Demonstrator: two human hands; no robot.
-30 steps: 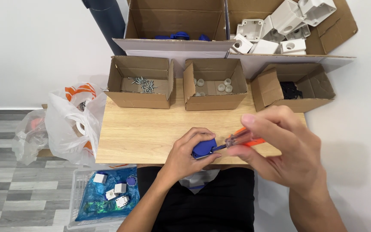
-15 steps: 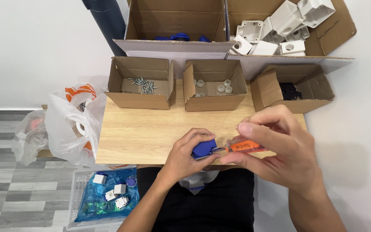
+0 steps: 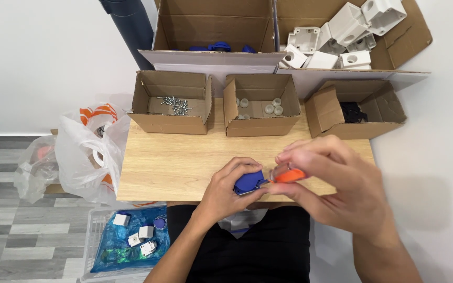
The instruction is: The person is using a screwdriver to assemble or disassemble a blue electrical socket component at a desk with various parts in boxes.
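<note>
Both grips unchanged: left hand clamps blue part, right hand clamps orange screwdriver, now lower

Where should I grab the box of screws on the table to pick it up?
Grip the box of screws by its two short side walls, coming from above. Its top is open, flaps upright, and the screws lie loose, so keep it level.

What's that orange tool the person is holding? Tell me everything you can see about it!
It looks like a small screwdriver with a bright orange handle that seems to be plastic. The right hand pinches the handle in its fingertips and hides most of it. It lies almost level above the front edge of the wooden table, its thin tip pointing left. The tip meets the blue part that the left hand grips. The shaft is barely visible.
</note>
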